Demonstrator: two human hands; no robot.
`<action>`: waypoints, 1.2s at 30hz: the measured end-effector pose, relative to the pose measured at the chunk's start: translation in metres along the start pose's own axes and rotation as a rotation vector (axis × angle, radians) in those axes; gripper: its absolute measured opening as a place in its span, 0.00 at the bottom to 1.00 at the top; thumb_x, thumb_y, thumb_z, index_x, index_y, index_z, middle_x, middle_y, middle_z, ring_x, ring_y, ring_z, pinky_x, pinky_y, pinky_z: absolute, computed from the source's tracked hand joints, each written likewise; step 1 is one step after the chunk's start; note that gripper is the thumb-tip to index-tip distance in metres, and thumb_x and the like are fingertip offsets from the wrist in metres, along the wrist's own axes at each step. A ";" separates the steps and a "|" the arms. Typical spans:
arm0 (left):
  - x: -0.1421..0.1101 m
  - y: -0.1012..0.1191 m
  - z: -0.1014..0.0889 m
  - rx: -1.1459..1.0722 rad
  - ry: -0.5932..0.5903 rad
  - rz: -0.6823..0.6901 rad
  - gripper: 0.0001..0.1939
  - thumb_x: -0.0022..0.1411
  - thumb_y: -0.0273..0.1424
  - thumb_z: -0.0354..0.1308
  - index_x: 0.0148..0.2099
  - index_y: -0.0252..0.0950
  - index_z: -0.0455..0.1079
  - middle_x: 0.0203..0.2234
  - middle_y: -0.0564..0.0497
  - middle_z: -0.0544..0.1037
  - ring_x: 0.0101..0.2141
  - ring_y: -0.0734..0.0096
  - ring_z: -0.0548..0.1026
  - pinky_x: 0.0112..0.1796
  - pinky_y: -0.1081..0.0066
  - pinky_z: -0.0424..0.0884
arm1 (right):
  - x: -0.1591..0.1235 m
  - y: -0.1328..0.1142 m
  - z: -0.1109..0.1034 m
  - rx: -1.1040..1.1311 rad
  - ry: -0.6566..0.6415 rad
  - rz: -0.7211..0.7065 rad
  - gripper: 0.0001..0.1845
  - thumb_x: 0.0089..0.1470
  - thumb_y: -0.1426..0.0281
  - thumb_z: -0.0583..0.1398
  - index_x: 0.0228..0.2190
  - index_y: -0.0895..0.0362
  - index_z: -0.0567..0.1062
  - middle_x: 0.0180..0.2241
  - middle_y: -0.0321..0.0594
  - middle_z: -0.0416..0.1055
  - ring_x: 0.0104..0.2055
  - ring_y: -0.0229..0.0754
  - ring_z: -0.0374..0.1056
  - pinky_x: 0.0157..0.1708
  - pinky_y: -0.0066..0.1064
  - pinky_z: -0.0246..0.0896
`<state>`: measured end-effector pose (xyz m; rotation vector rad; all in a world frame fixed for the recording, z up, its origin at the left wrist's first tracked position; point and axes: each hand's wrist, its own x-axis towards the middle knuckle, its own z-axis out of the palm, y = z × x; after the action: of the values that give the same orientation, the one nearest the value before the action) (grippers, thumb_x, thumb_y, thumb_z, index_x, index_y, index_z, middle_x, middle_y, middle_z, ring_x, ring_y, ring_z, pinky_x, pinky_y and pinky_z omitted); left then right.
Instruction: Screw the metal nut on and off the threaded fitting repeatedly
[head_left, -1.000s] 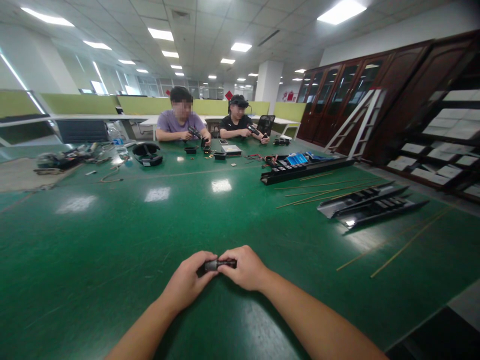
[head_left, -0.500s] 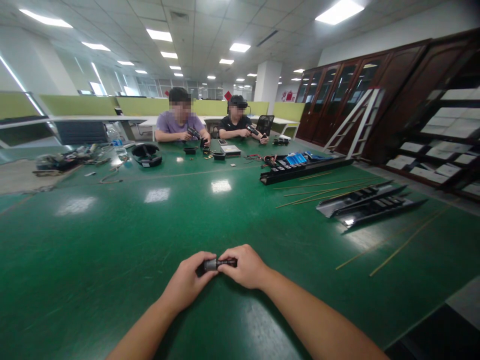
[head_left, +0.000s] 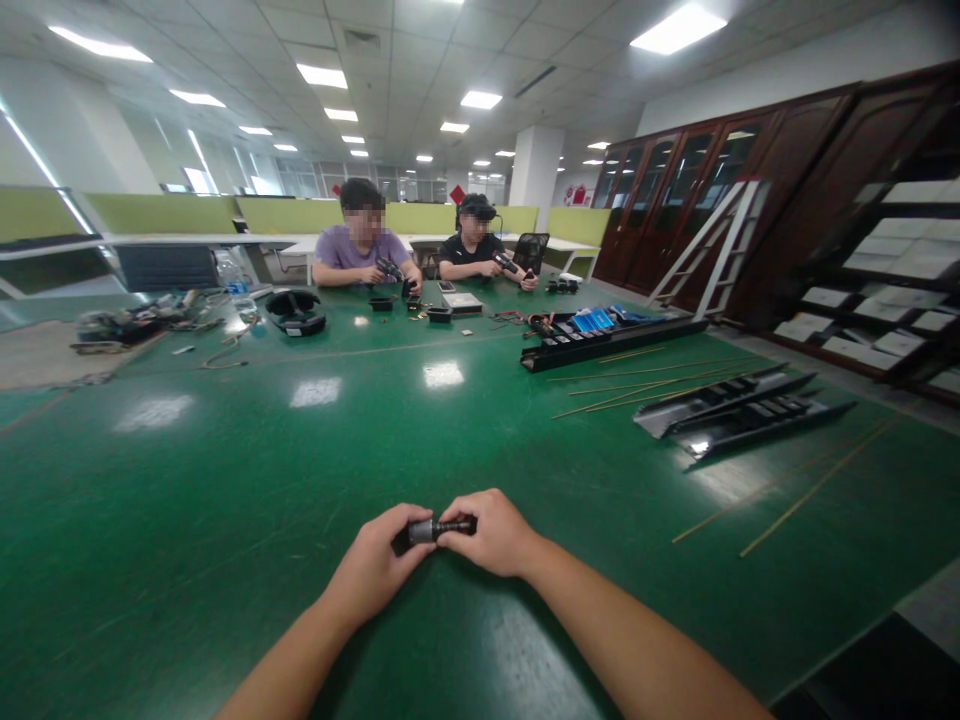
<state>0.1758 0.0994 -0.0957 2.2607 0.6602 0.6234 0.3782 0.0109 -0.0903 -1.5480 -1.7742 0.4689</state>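
Note:
Low in the middle of the head view, both hands meet just above the green table (head_left: 262, 480). Between thumb and fingers, my left hand (head_left: 375, 555) is closed on a short grey metal cylinder (head_left: 421, 531), whose left end is dark and partly hidden by the palm. A dark, stepped shaft (head_left: 454, 526) extends rightward from the cylinder, lying roughly level. My right hand (head_left: 495, 535) pinches this shaft near the cylinder, and its far end disappears behind the fingers. Whether shaft and cylinder are one piece or two cannot be made out.
Across the table sit two people (head_left: 364, 245), each holding a dark power tool. Black metal channels (head_left: 750, 425) and thin yellowish rods (head_left: 810, 490) lie to the right. A black headset (head_left: 295, 312) and a bottle (head_left: 238, 290) stand at the far left.
The camera view has shifted very slightly. Both hands keep the same hold on the cylinder and shaft, with no clear movement.

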 end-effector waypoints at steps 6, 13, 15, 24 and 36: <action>-0.002 0.001 0.000 -0.005 0.009 0.011 0.13 0.61 0.31 0.62 0.49 0.42 0.71 0.43 0.51 0.77 0.45 0.64 0.75 0.48 0.65 0.70 | 0.000 0.002 0.000 -0.001 0.009 -0.018 0.08 0.49 0.65 0.66 0.34 0.53 0.81 0.31 0.35 0.79 0.33 0.38 0.73 0.34 0.26 0.60; 0.000 0.001 0.000 -0.005 0.027 0.029 0.13 0.61 0.30 0.62 0.49 0.43 0.70 0.43 0.51 0.77 0.45 0.64 0.74 0.48 0.66 0.70 | 0.000 0.005 -0.003 -0.002 -0.010 0.020 0.09 0.50 0.63 0.66 0.34 0.52 0.82 0.30 0.35 0.79 0.31 0.38 0.74 0.33 0.26 0.59; 0.000 0.000 0.000 -0.002 0.037 0.033 0.14 0.61 0.30 0.62 0.49 0.43 0.70 0.43 0.51 0.77 0.45 0.64 0.74 0.49 0.65 0.69 | 0.000 0.005 -0.004 -0.001 -0.008 0.028 0.09 0.51 0.63 0.65 0.34 0.52 0.82 0.30 0.35 0.79 0.31 0.38 0.74 0.33 0.26 0.59; -0.001 -0.002 0.000 0.005 0.065 0.045 0.13 0.61 0.30 0.62 0.48 0.43 0.71 0.43 0.52 0.77 0.45 0.65 0.75 0.48 0.66 0.70 | 0.000 0.002 -0.009 -0.035 -0.016 0.037 0.09 0.52 0.62 0.65 0.35 0.51 0.82 0.30 0.35 0.79 0.31 0.38 0.74 0.33 0.27 0.58; 0.000 -0.002 -0.001 0.014 0.084 0.032 0.13 0.60 0.30 0.62 0.48 0.42 0.71 0.42 0.51 0.77 0.44 0.64 0.75 0.48 0.65 0.70 | -0.001 0.004 -0.014 0.012 -0.016 0.044 0.08 0.51 0.64 0.65 0.34 0.52 0.82 0.29 0.36 0.79 0.30 0.39 0.73 0.32 0.27 0.61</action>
<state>0.1744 0.1013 -0.0962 2.2725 0.6721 0.7355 0.3908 0.0078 -0.0843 -1.5823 -1.7488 0.5136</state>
